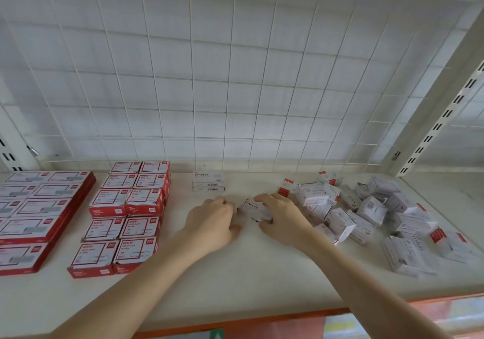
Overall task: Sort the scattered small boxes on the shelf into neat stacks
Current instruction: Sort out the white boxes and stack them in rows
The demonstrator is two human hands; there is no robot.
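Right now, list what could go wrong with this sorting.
1. The right hand grips the staples box close to the loose pile; its wrist might knock boxes further astray.
2. The small stack at the back is narrow; a careless placement could topple or skew it.

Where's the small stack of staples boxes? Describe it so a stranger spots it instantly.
On the white shelf, look at the back by the wire grid. Between the red boxes and the jumbled pile, the stack stands alone, squared, white.
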